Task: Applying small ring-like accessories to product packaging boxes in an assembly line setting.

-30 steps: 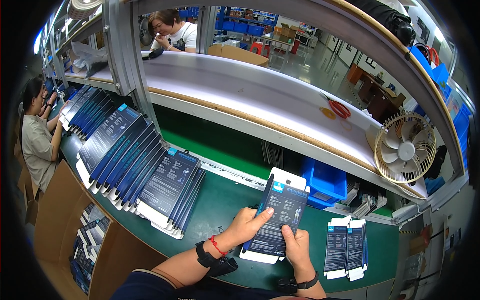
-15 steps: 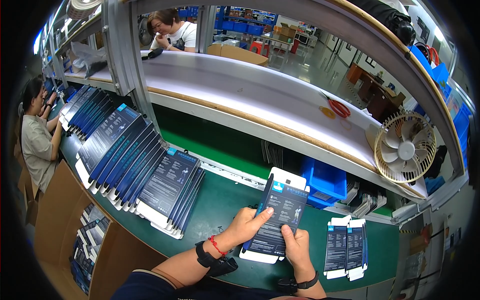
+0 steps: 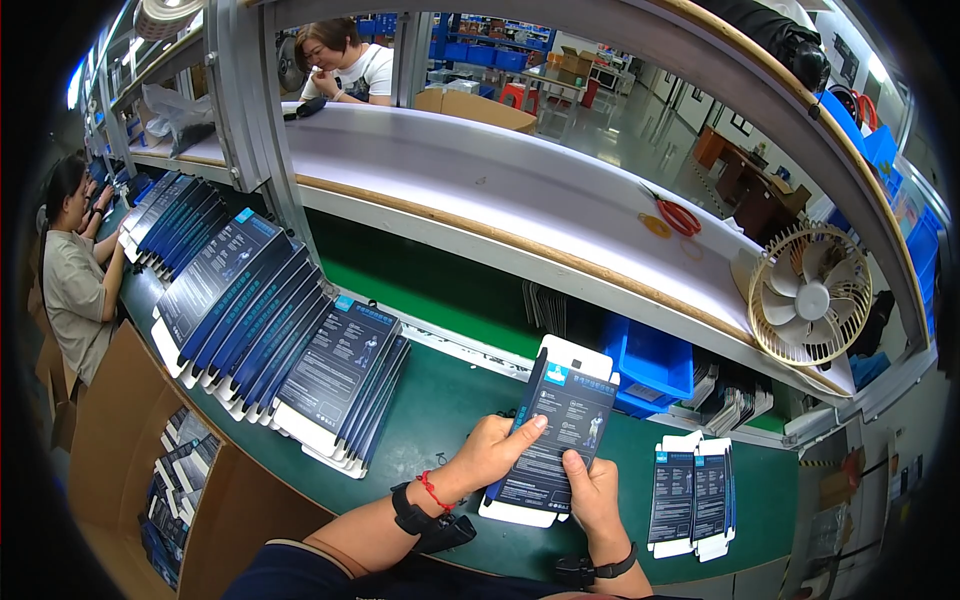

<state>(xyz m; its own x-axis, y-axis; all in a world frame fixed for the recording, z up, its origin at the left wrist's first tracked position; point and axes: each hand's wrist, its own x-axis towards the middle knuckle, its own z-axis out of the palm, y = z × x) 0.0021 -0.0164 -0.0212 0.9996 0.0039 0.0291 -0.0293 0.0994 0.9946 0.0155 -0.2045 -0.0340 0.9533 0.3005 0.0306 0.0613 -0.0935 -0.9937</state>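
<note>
Carton [image 3: 565, 410], long axis forward, slightly rightward, in pinching left-hand grip [image 3: 490, 452] and right-hand grip [image 3: 597, 492]

Both hands [image 3: 545, 468] grip a dark carton [image 3: 557, 425] above the green table [image 3: 420, 430]

Red-handled scissors [image 3: 674, 211] on shelf [image 3: 420, 160]; pale fan [image 3: 812, 301]; plastic bag [image 3: 180, 112], probably.

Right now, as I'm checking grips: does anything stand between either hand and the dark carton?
Nothing visible does: the left hand and right hand both touch the dark carton directly, each thumb on its printed face. The cartons to its right lie apart on the green table.
</note>
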